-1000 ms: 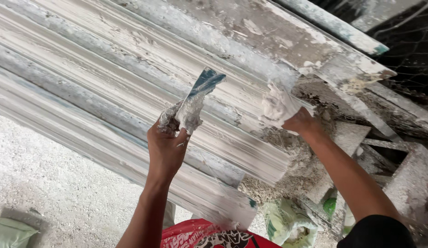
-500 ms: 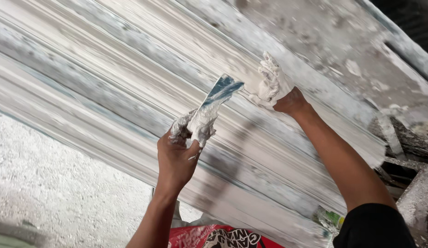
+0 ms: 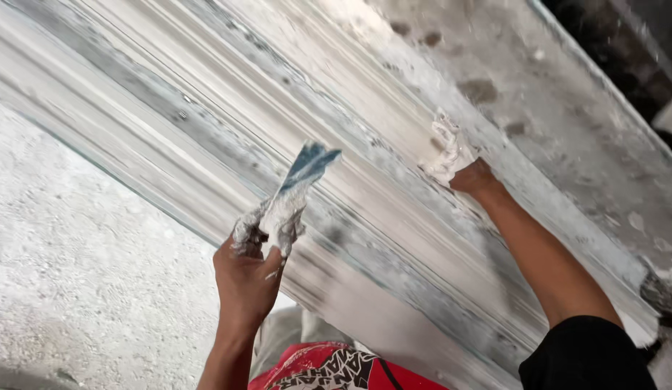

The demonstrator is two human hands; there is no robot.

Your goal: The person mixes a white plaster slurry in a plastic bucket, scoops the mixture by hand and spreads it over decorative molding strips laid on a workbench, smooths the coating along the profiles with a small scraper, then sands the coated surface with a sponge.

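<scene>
While the left hand [image 3: 243,278] has its fingers wrapped tight round a plaster-caked putty knife [image 3: 289,195], blade rising above them, the right hand [image 3: 472,177] pinches a clump of wet white plaster [image 3: 446,148], pressed onto the long ribbed plaster moulding [image 3: 206,108] just past its fingertips.

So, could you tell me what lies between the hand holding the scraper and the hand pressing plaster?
In the head view, only the ribbed, plaster-smeared moulding runs between the left hand and the right hand; nothing else sits there.
</scene>
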